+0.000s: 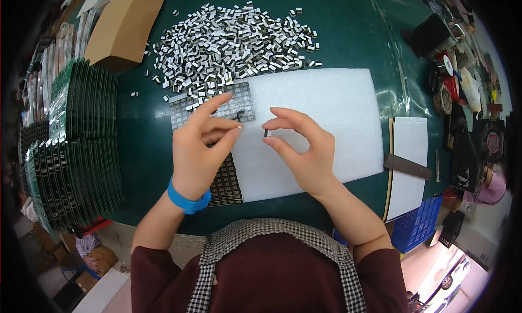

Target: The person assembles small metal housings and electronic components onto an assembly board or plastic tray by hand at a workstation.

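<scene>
My right hand (307,150) pinches a small dark block-shaped component (266,133) between thumb and fingers, above a white foam sheet (326,112). To its left, my left hand (201,144), with a blue band at the wrist, has its thumb pressed to a finger and its index finger raised. A pale speck shows at that pinch, too small to name. Under the left hand lies a circuit board panel, with a grey upper part (243,98) and a dark lower part (225,182); the hand hides its middle. A heap of small black-and-white components (234,44) touches its far edge.
Stacked green circuit boards (81,150) stand at the left, below a brown cardboard box (124,27). On the right, a dark flat bar (408,166) lies across a white board (409,144). A blue crate (417,224) sits beyond the table's right front edge.
</scene>
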